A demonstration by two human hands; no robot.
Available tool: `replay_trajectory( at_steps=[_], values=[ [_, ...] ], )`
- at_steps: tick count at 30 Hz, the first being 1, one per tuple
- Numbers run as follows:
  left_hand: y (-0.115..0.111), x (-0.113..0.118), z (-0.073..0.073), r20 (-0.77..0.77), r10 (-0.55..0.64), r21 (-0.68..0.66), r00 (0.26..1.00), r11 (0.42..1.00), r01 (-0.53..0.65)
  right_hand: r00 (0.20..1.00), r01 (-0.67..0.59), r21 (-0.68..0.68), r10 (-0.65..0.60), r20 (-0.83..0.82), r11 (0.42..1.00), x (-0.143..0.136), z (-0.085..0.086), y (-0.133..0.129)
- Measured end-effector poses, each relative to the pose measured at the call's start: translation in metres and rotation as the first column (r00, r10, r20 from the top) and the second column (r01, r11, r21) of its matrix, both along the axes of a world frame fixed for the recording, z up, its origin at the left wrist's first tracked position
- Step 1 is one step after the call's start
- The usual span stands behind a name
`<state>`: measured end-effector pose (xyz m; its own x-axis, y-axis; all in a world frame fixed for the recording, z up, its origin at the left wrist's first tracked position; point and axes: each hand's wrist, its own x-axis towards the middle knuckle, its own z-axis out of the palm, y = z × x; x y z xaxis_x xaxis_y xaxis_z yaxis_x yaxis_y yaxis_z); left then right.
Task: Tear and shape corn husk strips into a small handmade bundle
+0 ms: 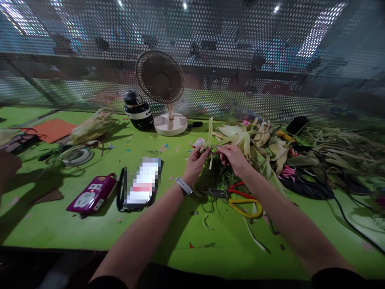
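Both forearms are reaching up from the lower edge, converging near the center of the frame; the left hand (197,158) and right hand (231,156) are nearly meeting, fingers pinching, the left wrist (183,185) wearing a band.

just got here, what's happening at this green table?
A person's left hand and right hand are working together on a strip of pale green husk, fingers pinched close to each other. More husks are piled beyond and to the right. Scissors with a yellow handle lie on the table beneath the right forearm, and a fan stands at the back.
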<state>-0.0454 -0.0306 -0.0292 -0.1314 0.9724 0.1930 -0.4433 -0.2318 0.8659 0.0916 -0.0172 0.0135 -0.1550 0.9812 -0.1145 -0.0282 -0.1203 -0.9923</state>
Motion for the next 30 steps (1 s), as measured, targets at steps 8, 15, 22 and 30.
replay_trajectory(
  at_steps=[8, 15, 22, 30],
  values=[
    [0.0006, 0.0003, -0.0005, 0.012, -0.007, -0.012, 1.000, 1.000, 0.007, 1.000, 0.006, -0.003, -0.006, 0.001, 1.000, -0.0009, 0.0009, -0.0007],
    [-0.0012, 0.0007, 0.0019, 0.010, -0.010, -0.014, 1.000, 1.000, 0.010, 1.000, 0.010, -0.007, -0.010, 0.001, 1.000, -0.0014, 0.0019, -0.0011],
    [-0.0016, 0.0020, 0.0002, 0.009, -0.013, -0.015, 1.000, 1.000, 0.013, 1.000, 0.002, -0.002, -0.002, 0.001, 1.000, -0.0012, 0.0005, -0.0005],
    [-0.0028, 0.0026, 0.0030, 0.027, -0.034, -0.011, 0.999, 0.999, 0.034, 1.000, 0.009, -0.002, -0.009, -0.002, 1.000, -0.0013, -0.0016, -0.0001]
  ],
)
